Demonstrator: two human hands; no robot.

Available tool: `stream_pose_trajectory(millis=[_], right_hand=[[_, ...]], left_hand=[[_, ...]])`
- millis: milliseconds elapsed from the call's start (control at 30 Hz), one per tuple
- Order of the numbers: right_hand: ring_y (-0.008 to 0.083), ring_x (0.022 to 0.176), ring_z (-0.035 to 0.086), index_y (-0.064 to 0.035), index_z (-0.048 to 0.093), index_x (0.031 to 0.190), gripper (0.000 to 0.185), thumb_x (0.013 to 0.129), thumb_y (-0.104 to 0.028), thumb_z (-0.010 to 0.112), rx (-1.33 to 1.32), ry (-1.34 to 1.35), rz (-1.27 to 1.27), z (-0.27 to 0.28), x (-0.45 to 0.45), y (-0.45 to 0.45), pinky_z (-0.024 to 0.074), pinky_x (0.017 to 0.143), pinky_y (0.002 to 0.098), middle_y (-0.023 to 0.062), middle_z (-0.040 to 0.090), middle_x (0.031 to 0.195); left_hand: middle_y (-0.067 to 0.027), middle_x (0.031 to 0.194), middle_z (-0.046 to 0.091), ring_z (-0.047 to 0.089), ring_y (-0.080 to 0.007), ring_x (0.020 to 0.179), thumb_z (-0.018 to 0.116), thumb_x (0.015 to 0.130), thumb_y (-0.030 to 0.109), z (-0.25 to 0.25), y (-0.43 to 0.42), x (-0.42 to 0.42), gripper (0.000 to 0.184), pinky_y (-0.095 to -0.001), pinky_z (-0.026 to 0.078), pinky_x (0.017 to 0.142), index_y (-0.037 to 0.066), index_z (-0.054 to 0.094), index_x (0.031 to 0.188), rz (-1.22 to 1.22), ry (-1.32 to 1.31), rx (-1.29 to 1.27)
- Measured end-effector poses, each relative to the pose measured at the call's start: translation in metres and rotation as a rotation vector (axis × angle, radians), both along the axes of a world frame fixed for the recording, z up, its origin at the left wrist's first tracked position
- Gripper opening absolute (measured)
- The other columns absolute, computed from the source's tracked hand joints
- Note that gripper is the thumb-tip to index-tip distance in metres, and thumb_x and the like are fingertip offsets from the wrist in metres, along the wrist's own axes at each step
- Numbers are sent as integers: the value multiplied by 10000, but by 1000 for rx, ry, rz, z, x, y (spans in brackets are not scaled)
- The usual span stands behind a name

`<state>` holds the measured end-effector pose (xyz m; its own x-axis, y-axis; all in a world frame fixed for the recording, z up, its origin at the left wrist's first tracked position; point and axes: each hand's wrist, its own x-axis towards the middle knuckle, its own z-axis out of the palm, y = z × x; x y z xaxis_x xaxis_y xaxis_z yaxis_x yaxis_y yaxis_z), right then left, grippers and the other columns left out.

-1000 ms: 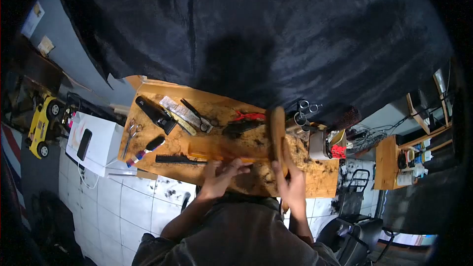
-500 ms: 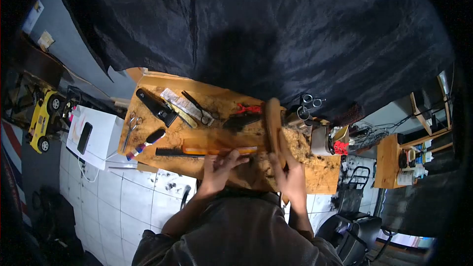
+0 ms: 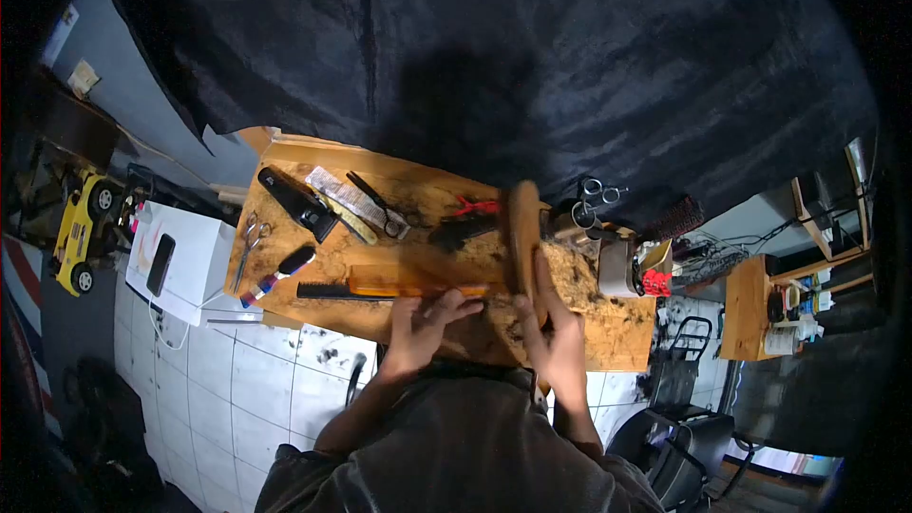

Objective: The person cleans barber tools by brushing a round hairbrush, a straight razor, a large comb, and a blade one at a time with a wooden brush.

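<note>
My left hand (image 3: 426, 328) is closed on an amber comb (image 3: 380, 282), its fingers pinching the comb's right part. The comb is held level, and its teeth are smeared by motion. My right hand (image 3: 556, 337) grips a long wooden-backed brush (image 3: 522, 237), held nearly upright beside the comb's right end. The brush's bristle side cannot be made out clearly. Just left of and below the amber comb, a black comb (image 3: 321, 291) lies on the wooden table (image 3: 465, 166).
On the table's left are a hair clipper (image 3: 297, 206), scissors (image 3: 250, 249), a small brush (image 3: 280, 275) and black-handled scissors (image 3: 378, 203). A red item (image 3: 475, 205) lies behind the brush. Scissors in a holder (image 3: 597, 198) and a grey container (image 3: 617, 269) stand right. Loose hair is scattered about.
The view has shifted very slightly. Both hands keep their grip on the comb and the brush, with the brush a touch further left.
</note>
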<state>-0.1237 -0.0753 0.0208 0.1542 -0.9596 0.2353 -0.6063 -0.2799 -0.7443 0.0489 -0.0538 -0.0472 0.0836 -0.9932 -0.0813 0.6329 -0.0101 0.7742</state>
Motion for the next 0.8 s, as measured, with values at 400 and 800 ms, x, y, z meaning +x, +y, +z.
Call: stream_pose_trajectory(millis=[400, 800], right_hand=[[293, 1028, 621, -78, 422, 1405, 544, 899, -145, 607, 153, 12, 86, 9, 2, 10, 486, 837, 352, 277, 613, 1115], [139, 596, 640, -63, 426, 1407, 549, 898, -152, 611, 104, 28, 166, 8, -4, 11, 534, 632, 315, 159, 706, 895]], left_hand=[[-128, 1090, 619, 620, -232, 1036, 535, 958, 59, -4, -8, 11, 233, -383, 530, 930, -39, 510, 1168, 32, -19, -15], [-120, 1115, 599, 621, -262, 1016, 542, 959, 81, 5, -9, 3, 198, -395, 552, 863, -11, 537, 1134, 86, 30, 168]])
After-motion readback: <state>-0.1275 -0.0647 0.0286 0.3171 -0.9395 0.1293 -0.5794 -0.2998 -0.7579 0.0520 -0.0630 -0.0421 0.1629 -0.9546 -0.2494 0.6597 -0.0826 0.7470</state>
